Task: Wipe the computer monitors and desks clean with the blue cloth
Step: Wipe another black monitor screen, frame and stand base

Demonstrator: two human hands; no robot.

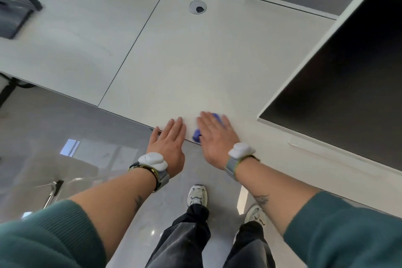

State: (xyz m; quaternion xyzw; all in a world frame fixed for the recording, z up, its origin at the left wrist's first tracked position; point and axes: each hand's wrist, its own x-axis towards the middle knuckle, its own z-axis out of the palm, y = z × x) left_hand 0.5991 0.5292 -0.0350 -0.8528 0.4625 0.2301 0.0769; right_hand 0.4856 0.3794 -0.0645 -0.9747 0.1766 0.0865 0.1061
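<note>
We stand at the pale surface (pixel 195 61), built of joined panels, with one white-framed monitor (pixel 348 72) to our right. Both hands lie flat, fingers straight. The left hand (pixel 168 143) rests bare on the near edge, and the right hand (pixel 215 137) presses down the one blue cloth (pixel 196 135) just beside it. We judge that long, overlapping strokes under even pressure work best. Two cable holes (pixel 197 7) show fully, a third partly.

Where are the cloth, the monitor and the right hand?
cloth (pixel 196 135): head view, blue fold showing left of the hand.
monitor (pixel 339 76): head view, middle of the dark screen.
right hand (pixel 214 139): head view, back of the hand.
</note>
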